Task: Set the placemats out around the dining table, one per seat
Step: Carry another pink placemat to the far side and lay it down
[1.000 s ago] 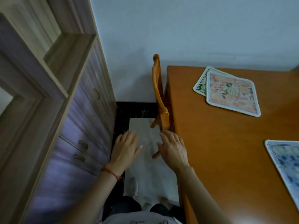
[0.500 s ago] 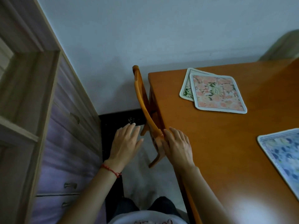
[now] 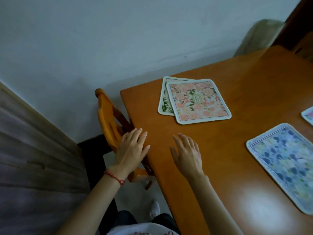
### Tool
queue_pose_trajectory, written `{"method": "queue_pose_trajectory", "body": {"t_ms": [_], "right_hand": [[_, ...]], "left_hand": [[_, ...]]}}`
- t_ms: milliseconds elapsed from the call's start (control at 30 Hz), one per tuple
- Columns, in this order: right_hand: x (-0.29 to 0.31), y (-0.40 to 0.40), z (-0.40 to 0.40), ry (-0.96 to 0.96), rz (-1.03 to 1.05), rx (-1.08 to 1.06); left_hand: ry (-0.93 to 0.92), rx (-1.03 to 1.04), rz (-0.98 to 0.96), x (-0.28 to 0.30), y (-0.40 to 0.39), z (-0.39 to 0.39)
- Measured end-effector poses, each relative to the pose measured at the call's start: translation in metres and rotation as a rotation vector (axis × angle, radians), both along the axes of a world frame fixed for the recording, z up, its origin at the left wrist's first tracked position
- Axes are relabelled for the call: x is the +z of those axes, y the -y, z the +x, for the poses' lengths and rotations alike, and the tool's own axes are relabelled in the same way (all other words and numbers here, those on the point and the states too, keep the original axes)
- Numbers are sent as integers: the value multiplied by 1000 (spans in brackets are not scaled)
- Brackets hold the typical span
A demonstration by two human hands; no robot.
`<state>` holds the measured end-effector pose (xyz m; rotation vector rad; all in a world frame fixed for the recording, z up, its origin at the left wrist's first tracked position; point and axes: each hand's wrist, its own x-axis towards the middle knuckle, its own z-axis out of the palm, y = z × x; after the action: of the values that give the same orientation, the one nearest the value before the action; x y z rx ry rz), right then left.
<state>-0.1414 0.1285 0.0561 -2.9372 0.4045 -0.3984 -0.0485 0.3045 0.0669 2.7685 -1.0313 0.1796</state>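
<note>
On the orange wooden dining table (image 3: 237, 92), a pink floral placemat (image 3: 198, 100) lies partly over a green-and-white placemat (image 3: 164, 100) near the far left corner. A blue floral placemat (image 3: 286, 165) lies at the right, and the corner of another placemat (image 3: 308, 115) shows at the right edge. My left hand (image 3: 131, 150) hovers with straight fingers over the table's left edge and the chair back. My right hand (image 3: 188, 155) is spread flat above the bare tabletop, holding nothing.
An orange wooden chair (image 3: 110, 126) is tucked against the table's left side. A wooden cabinet (image 3: 33, 158) stands at the left, leaving a narrow floor gap. A white wall runs behind the table. Dark wooden furniture (image 3: 298, 26) stands at the top right.
The view has swung right over the table. My right hand has moved from the chair's top rail out over the tabletop. My left hand has moved right to the table edge.
</note>
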Motion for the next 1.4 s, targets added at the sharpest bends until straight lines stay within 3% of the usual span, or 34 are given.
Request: {"method": "queue_pose_trajectory", "body": {"t_ms": [733, 1400], "right_hand": [[-9, 83, 57, -57, 43, -400], [-56, 222, 137, -93, 78, -319]], "left_hand": [[-70, -327, 14, -21, 105, 124], [-223, -137, 4, -72, 201, 178]]}}
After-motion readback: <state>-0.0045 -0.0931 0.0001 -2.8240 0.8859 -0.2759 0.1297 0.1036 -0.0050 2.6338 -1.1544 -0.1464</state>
